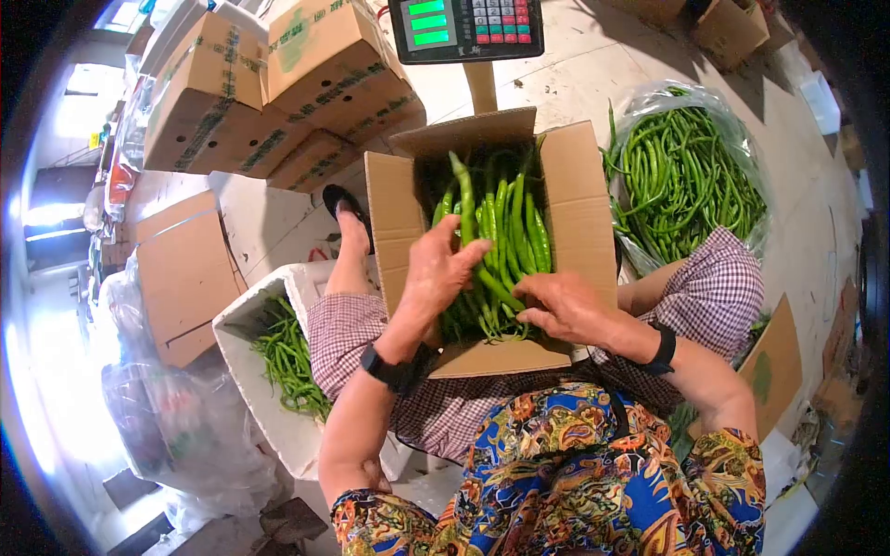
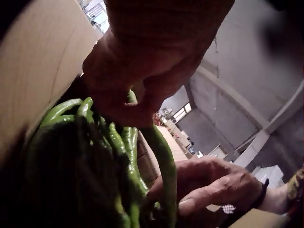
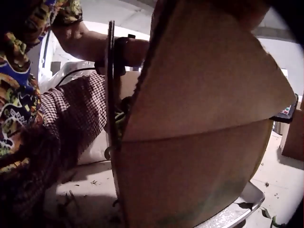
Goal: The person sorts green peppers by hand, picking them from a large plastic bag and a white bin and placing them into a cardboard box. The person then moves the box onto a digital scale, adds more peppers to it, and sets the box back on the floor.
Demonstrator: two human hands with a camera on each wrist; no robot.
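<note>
An open cardboard box (image 1: 394, 208) holds long green peppers (image 1: 505, 222), lying lengthwise. Above them, the left hand (image 1: 436, 278) grips one long pepper (image 1: 468, 199) between thumb and fingers. The right hand (image 1: 570, 310) has its thumb and fingers around the lower end of a pepper at the box's near right. In the left wrist view the left hand (image 2: 137, 71) holds a curved pepper (image 2: 164, 159) from above, while the right hand (image 2: 213, 190) pinches low on it. A box flap (image 3: 204, 80) hides most of the right hand's work in the right wrist view.
Right of the box stands a clear bag of green peppers (image 1: 686, 176). A white foam box (image 1: 246, 320) with more peppers is at the left. Closed cartons (image 1: 315, 56) and a scale display (image 1: 468, 28) are beyond. The person's legs flank the box.
</note>
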